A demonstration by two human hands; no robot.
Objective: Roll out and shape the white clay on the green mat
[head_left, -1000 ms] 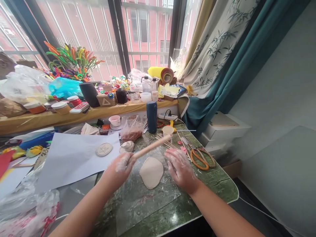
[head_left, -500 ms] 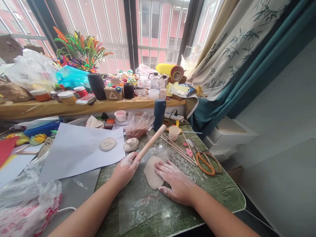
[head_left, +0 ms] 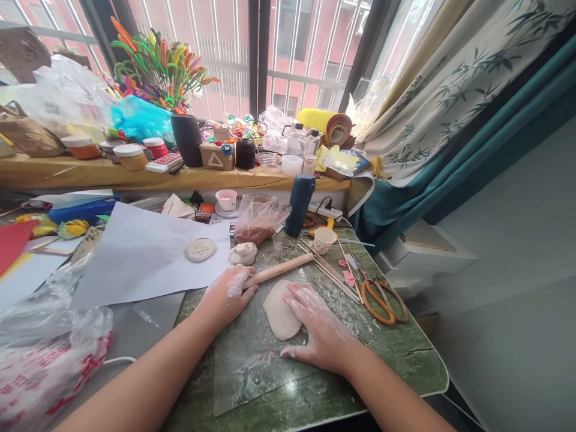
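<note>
My left hand [head_left: 230,294], dusted white, is closed around the near end of a wooden rolling pin [head_left: 283,268]. The pin lies low across the table behind a flattened slab of pale clay [head_left: 279,312]. The slab rests on a clear sheet [head_left: 243,372]. Fingers stretched out, my right hand [head_left: 317,327] touches the slab's right side, its thumb apart near the front edge. A lump of pale clay [head_left: 243,254] sits just beyond my left hand. On a white paper sheet [head_left: 148,264] lies a round clay disc with a star scored in it [head_left: 200,249].
Orange-handled scissors [head_left: 378,300], thin sticks [head_left: 335,281] and a paper cup [head_left: 324,240] are at the right. A dark blue bottle [head_left: 300,205] and a bag of brown material [head_left: 258,225] stand at the back. A crumpled plastic bag [head_left: 49,360] lies at left.
The rolling pin has come down from a raised tilt to lie nearly flat, my left hand still on it. My right thumb has spread away from the slab. The view has shifted slightly.
</note>
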